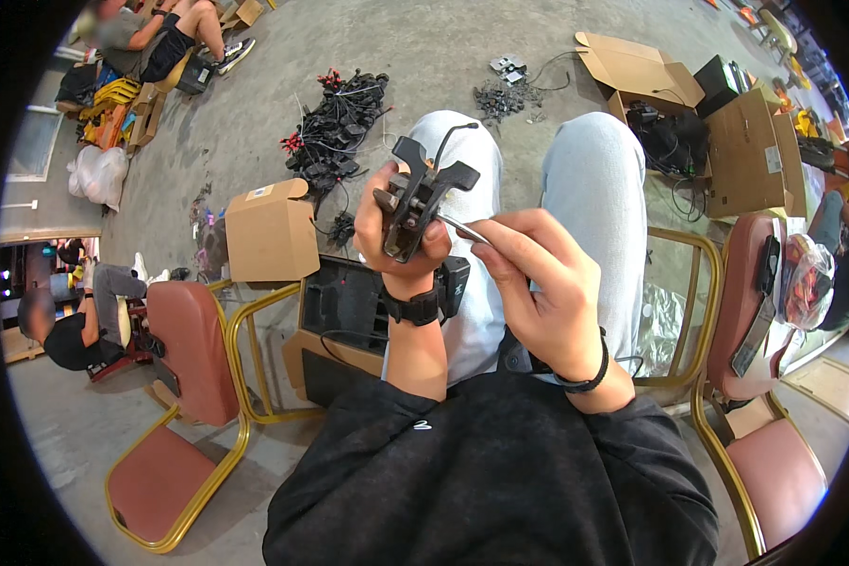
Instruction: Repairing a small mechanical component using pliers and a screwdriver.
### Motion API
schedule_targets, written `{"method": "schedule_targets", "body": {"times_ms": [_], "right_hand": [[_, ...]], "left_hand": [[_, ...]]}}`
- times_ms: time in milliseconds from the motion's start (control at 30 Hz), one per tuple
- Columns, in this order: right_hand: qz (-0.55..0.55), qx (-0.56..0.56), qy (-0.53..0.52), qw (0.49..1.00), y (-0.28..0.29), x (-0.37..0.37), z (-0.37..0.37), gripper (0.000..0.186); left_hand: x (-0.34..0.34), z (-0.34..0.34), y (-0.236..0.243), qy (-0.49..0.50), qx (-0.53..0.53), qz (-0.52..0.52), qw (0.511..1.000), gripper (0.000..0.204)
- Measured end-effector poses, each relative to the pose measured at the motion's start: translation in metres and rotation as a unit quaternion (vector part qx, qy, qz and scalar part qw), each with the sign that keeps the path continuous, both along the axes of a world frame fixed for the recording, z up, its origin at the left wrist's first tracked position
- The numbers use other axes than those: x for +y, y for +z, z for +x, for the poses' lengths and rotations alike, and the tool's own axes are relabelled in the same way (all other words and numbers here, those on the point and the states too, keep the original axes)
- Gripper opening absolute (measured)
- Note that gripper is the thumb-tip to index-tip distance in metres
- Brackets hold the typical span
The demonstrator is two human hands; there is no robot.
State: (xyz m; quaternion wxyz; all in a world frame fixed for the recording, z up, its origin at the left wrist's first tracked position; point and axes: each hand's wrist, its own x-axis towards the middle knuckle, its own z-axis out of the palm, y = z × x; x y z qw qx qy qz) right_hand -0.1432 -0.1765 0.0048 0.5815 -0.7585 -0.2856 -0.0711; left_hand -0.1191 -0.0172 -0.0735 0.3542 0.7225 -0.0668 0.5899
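In front of my knees, my left hand (387, 231) is wrapped round a black forked bracket-like device (413, 203) with two flared prongs, small bolts and a short black cable (455, 132). Between the finger and thumb of my right hand (547, 274) is a slim metal rod-shaped tool (460, 226); its far end meets the device's side near my left thumb. My right palm hides the tool's other end, so its exact kind cannot be told. A black strap with a small box (453, 283) sits on my left wrist.
Black parts and cables (335, 123) lie heaped on the concrete floor, with smaller parts (507, 99) farther right. Cardboard boxes stand at left (272, 231) and right (745, 156). Red-padded chairs flank me, left (193, 349) and right (740, 302). Two people sit at left.
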Motion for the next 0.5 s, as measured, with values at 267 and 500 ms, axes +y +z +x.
{"method": "schedule_targets", "body": {"times_ms": [267,500], "right_hand": [[-0.058,-0.181,-0.062,0.980,-0.003,-0.001,0.012,0.027],[0.098,0.091,0.032,0.991,0.011,-0.007,0.003,0.009]], "left_hand": [[-0.001,0.003,-0.001,-0.009,-0.025,0.001,1.000,0.064],[0.001,-0.002,0.003,0.015,0.010,0.027,0.999,0.065]]}}
